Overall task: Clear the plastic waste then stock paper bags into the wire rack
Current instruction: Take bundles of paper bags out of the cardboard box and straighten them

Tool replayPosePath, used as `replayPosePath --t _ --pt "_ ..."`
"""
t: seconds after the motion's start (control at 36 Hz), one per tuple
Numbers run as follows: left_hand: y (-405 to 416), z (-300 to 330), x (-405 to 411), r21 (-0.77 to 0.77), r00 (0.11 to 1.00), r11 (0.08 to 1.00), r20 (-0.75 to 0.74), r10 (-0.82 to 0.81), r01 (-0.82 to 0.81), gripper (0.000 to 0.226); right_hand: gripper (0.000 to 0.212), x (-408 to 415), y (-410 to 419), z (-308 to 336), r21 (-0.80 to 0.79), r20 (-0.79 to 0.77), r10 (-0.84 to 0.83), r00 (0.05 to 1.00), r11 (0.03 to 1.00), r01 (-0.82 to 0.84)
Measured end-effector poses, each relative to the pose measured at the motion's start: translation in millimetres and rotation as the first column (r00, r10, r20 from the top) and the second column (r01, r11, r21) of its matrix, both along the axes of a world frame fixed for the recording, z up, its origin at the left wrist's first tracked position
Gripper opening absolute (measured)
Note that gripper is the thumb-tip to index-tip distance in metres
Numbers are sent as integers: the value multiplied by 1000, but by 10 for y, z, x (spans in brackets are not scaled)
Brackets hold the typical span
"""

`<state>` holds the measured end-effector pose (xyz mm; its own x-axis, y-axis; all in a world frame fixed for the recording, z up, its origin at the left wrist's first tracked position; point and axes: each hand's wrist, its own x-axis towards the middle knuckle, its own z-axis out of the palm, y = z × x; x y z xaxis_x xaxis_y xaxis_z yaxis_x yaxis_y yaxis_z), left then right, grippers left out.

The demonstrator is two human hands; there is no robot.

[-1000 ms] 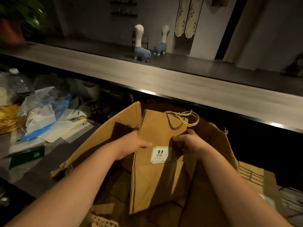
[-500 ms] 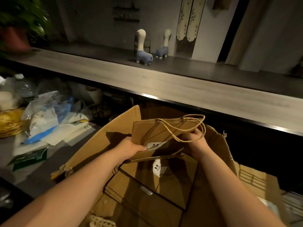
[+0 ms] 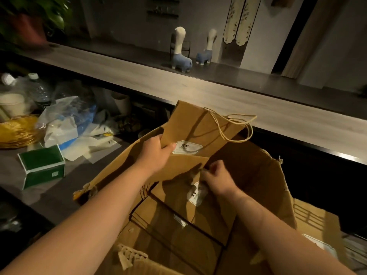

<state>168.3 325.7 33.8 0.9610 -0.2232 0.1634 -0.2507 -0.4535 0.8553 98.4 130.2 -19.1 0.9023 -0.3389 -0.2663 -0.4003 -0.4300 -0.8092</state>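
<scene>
Overhead, left hand gripping flat kraft paper bag; right hand pinching another bag.

I can read very little here. The paper bag gripped in my left hand carries a white label with dark digits that look like "9.9", partly crossed by the cord handle; the smaller print under them is too blurred for me to make out. A second white label sits on a bag in the box beside my right hand, showing similar digits, tilted and smeared. The green box has a small pale mark I cannot read.
</scene>
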Motion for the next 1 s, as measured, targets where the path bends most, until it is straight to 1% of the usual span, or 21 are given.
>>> replayPosePath --t 0.03,0.06,0.11,0.17,0.19,0.25,0.28,0.33,0.39,0.44,0.53,0.58,0.81,0.94,1.0 --pt "8 13 -3 -1 1000 1000 11 8 -8 20 63 -24 75 -96 -129 -115 143 983 979 -158" --pt "21 28 -9 -4 1000 1000 21 16 -16 21 73 -55 161 -187 -248 -225 250 942 920 -304" --pt "30 55 -15 -6 999 1000 27 30 -30 22 92 -107 308 -353 -414 -411 367 835 741 -529" --pt "17 83 -18 -12 1000 1000 28 14 -14 21 104 -156 416 -440 -491 -517 392 761 592 -639" --pt "21 84 -20 -13 1000 1000 21 2 -1 19 105 -176 469 -471 -515 -542 394 742 542 -664" --pt "12 102 -30 1 1000 1000 15 -26 26 10 99 -209 530 -512 -560 -548 388 741 488 -670" --pt "20 103 -30 0 999 999 14 -37 37 9 94 -217 557 -532 -575 -548 386 742 471 -669" --pt "31 95 -30 -19 998 998 13 -59 59 16 86 -225 579 -562 -584 -553 387 738 451 -675" --pt "42 93 -37 -27 997 997 16 -71 71 14 81 -221 579 -574 -581 -555 395 732 445 -682" --pt "43 103 -36 -22 997 997 29 -69 70 12 79 -210 568 -576 -587 -543 401 738 447 -675" --pt "37 122 -34 -24 997 998 58 -50 51 17 78 -215 577 -574 -592 -535 412 738 441 -675" --pt "36 133 -32 -35 997 998 61 -46 48 16 77 -216 588 -573 -585 -546 418 726 429 -688" --pt "4 157 -26 -55 998 998 55 -39 42 17 67 -188 546 -550 -578 -591 440 676 353 -735" --pt "-7 139 -9 -62 998 997 54 -44 48 19 63 -189 582 -548 -555 -605 431 670 374 -743" --pt "-9 134 -7 -62 997 997 57 -43 47 20 58 -180 589 -530 -545 -606 431 668 385 -744"
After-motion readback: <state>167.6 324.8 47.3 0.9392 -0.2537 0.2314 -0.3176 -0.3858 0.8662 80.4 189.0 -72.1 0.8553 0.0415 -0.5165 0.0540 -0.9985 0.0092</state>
